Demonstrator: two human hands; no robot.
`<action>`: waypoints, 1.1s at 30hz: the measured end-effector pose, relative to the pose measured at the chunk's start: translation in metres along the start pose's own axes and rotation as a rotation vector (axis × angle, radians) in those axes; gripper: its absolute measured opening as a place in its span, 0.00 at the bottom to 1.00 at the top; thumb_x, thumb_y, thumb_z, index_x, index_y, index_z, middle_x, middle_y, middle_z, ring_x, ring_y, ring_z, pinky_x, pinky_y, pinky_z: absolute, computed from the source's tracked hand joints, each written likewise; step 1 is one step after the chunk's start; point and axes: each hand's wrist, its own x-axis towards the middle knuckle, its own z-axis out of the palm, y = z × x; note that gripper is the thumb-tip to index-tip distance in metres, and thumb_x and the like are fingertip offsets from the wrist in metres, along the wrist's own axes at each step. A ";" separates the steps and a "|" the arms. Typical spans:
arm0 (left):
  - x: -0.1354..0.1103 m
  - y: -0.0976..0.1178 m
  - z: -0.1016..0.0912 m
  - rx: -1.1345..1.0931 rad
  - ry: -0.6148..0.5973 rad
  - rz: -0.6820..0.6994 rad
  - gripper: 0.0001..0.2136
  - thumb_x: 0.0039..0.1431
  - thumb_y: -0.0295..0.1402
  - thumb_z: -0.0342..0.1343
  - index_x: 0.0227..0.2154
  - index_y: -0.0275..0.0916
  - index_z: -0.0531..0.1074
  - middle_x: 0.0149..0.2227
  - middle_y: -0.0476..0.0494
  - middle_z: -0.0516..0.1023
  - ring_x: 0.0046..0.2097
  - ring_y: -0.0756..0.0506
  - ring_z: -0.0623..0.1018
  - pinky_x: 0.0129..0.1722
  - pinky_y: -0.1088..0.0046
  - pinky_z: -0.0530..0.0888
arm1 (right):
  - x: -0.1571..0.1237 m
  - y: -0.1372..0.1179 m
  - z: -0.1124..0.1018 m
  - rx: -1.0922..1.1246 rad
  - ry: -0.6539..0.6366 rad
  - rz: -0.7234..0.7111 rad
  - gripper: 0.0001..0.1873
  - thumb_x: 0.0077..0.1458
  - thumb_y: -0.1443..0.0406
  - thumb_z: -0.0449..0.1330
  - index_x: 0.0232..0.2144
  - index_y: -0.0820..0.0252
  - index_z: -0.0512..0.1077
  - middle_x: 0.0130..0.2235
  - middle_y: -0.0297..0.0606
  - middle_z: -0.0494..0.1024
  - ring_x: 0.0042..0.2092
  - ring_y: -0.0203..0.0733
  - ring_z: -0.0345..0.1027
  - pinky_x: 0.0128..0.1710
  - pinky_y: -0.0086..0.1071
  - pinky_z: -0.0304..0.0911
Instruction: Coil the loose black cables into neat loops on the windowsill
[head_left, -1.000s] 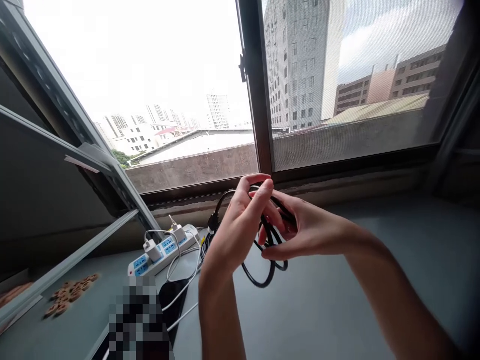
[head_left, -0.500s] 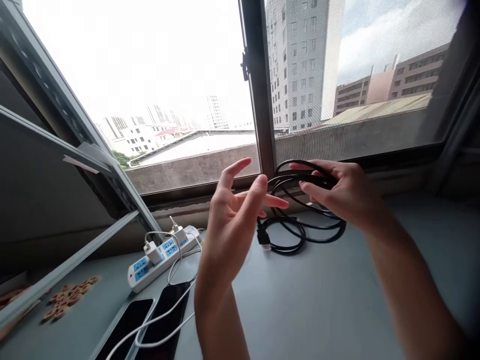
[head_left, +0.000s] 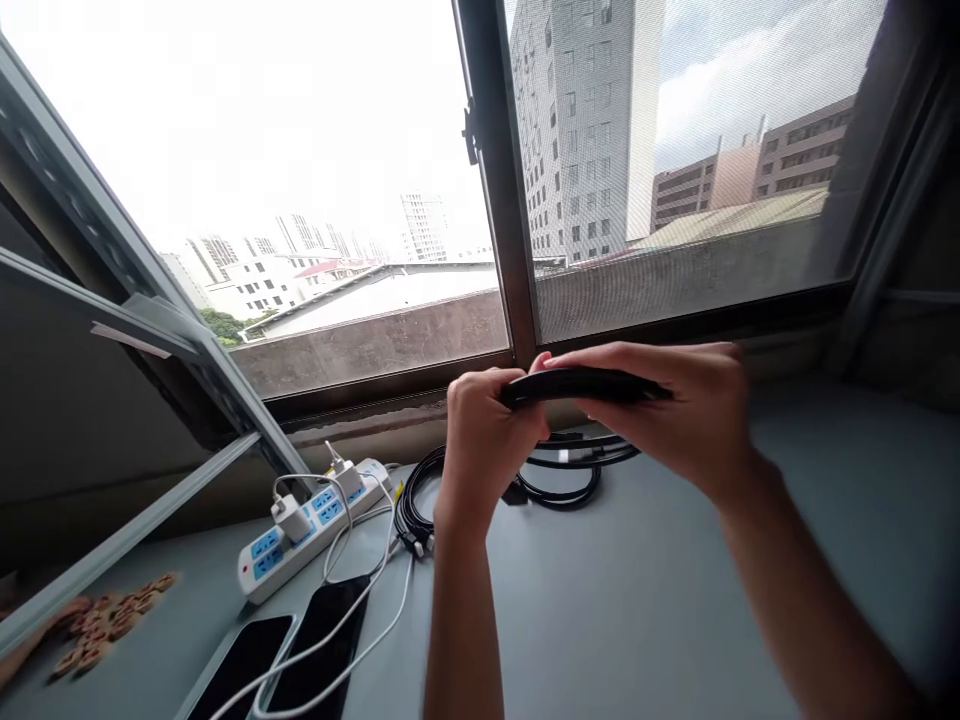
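Note:
A black cable [head_left: 585,384], gathered in a coil, is held up in front of the window and seen nearly edge-on. My left hand [head_left: 491,430] is closed around its left end, fingers curled over the strands. My right hand [head_left: 675,405] grips the right side, thumb below and fingers along the top. Part of the coil is hidden inside both hands. Beneath them, another coiled black cable [head_left: 559,503] lies on the table. One more bundle of black cable [head_left: 411,505], with metal-ended plugs, lies left of my left wrist, partly covered by it.
A white power strip [head_left: 315,530] with two chargers stands at the left, white cords running from it. Two dark-screened phones [head_left: 319,640] lie on the grey table [head_left: 615,620]. Small brown pieces [head_left: 112,625] lie at far left. A metal frame [head_left: 217,375] slants beside the window.
My left hand has gone from spread fingers to closing on the cable. The loose loops in my right hand are now gathered into a tighter coil. The view has shifted slightly.

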 end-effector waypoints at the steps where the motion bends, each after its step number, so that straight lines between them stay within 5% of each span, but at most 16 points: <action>1: -0.001 0.000 0.000 -0.067 0.031 -0.047 0.16 0.52 0.27 0.52 0.10 0.36 0.64 0.11 0.52 0.62 0.14 0.53 0.64 0.16 0.78 0.59 | 0.001 0.001 0.001 0.040 -0.009 0.049 0.06 0.54 0.65 0.61 0.35 0.52 0.76 0.28 0.28 0.77 0.25 0.35 0.68 0.27 0.27 0.61; 5: 0.000 0.003 -0.005 -0.429 0.310 -0.175 0.17 0.49 0.30 0.57 0.10 0.37 0.59 0.08 0.55 0.58 0.10 0.55 0.57 0.11 0.79 0.55 | 0.006 0.010 0.009 0.197 -0.007 0.244 0.08 0.57 0.63 0.56 0.36 0.57 0.74 0.23 0.30 0.73 0.24 0.35 0.67 0.26 0.26 0.61; 9: 0.004 0.007 -0.011 -0.675 0.481 -0.257 0.20 0.45 0.28 0.59 0.09 0.38 0.52 0.08 0.57 0.52 0.10 0.57 0.51 0.09 0.80 0.50 | 0.008 0.014 0.016 0.132 -0.068 0.397 0.16 0.60 0.54 0.53 0.40 0.58 0.73 0.28 0.33 0.75 0.30 0.38 0.69 0.28 0.27 0.60; 16: 0.007 -0.004 -0.013 -0.630 0.558 -0.291 0.19 0.43 0.28 0.59 0.10 0.38 0.53 0.08 0.57 0.51 0.10 0.57 0.49 0.08 0.80 0.48 | 0.006 0.023 0.006 0.286 -0.401 0.476 0.32 0.57 0.41 0.46 0.40 0.60 0.72 0.28 0.36 0.73 0.31 0.40 0.68 0.24 0.26 0.61; 22: 0.008 -0.016 -0.020 -0.562 0.583 -0.270 0.20 0.42 0.29 0.59 0.09 0.38 0.51 0.07 0.58 0.49 0.09 0.57 0.49 0.08 0.79 0.46 | 0.008 0.032 -0.008 0.598 -0.665 0.412 0.25 0.61 0.48 0.47 0.48 0.58 0.69 0.38 0.38 0.73 0.29 0.37 0.70 0.20 0.24 0.61; 28: 0.005 -0.020 -0.030 -0.446 0.513 -0.329 0.19 0.41 0.30 0.59 0.11 0.38 0.51 0.09 0.58 0.51 0.11 0.58 0.48 0.10 0.80 0.45 | 0.006 0.043 -0.004 0.484 -0.519 0.439 0.21 0.59 0.50 0.52 0.37 0.63 0.71 0.30 0.38 0.74 0.29 0.40 0.71 0.21 0.25 0.63; 33: 0.002 -0.020 -0.033 -0.297 0.364 -0.390 0.17 0.41 0.33 0.60 0.12 0.38 0.54 0.11 0.58 0.50 0.13 0.58 0.49 0.11 0.80 0.44 | 0.005 0.053 0.008 0.410 -0.363 0.405 0.18 0.59 0.53 0.55 0.31 0.62 0.71 0.29 0.36 0.74 0.32 0.39 0.70 0.31 0.27 0.67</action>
